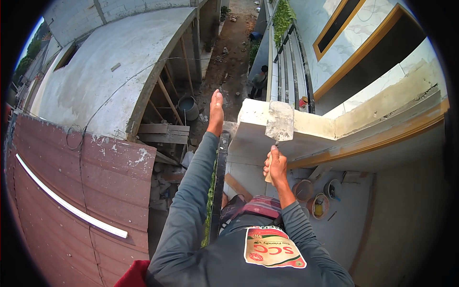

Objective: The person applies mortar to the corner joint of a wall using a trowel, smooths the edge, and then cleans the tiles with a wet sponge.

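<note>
My right hand (276, 166) is wrapped round the pale handle of a trowel (281, 122). Its broad blade, smeared with grey mortar, lies over the top of a light block wall (256, 111); I cannot tell whether it touches. Off the wall's left end, my left hand (216, 114) is held out over the gap, fingers stretched and seen edge-on, with nothing visible in it. Rough, whitish material covers the wall top, which runs right and meets a taller plastered ledge (387, 107).
Far below runs a dirt alley (234, 43) with a person (259, 79) in it and a grey bucket (188, 109). A reddish metal roof (81, 182) lies left. Buckets (318, 205) stand on the floor at lower right. A dark railing (287, 62) stands beyond the wall.
</note>
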`<action>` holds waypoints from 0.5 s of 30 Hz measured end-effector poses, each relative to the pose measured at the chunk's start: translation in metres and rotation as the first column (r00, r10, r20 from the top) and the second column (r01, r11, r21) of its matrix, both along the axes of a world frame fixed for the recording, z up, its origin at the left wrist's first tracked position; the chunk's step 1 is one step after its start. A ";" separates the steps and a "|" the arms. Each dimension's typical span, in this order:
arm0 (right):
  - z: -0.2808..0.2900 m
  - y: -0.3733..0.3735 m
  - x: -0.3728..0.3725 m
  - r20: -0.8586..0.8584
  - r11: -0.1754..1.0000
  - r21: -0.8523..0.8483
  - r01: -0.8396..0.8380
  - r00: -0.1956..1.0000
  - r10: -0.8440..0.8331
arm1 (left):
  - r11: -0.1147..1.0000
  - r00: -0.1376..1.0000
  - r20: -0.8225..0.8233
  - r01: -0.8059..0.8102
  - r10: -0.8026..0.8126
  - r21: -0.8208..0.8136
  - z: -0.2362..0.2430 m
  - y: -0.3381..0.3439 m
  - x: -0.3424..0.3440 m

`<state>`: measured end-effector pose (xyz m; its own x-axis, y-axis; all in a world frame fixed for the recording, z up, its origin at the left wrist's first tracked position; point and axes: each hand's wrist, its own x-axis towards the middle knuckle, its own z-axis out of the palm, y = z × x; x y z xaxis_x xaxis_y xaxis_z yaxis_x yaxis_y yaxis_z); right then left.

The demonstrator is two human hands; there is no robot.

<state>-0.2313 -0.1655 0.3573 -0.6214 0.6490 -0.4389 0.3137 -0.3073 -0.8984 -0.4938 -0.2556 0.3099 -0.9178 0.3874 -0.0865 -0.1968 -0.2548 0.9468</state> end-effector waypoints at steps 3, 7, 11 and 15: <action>-0.004 0.011 0.023 0.030 0.999 0.003 0.049 0.998 -0.049 | 0.995 0.997 -0.052 0.056 -0.061 -0.088 0.015 -0.006 0.015; -0.016 -0.008 0.016 0.055 0.999 0.043 -0.010 0.998 0.008 | 0.972 0.964 -0.162 0.188 -0.210 -0.140 0.013 -0.016 0.045; -0.016 -0.014 -0.018 0.055 0.994 0.084 -0.067 0.996 0.063 | 0.990 0.980 -0.140 0.139 -0.140 -0.014 0.012 -0.007 0.072; -0.005 -0.017 -0.027 0.038 0.980 0.149 -0.130 0.991 0.126 | 0.996 0.980 -0.182 0.065 -0.075 -0.059 0.015 -0.007 0.070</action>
<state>-0.2579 -0.1826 0.3526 -0.6925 0.6248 -0.3607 0.3677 -0.1244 -0.9216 -0.4239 -0.2625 0.3249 -0.8907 0.4507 0.0590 -0.0339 -0.1954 0.9801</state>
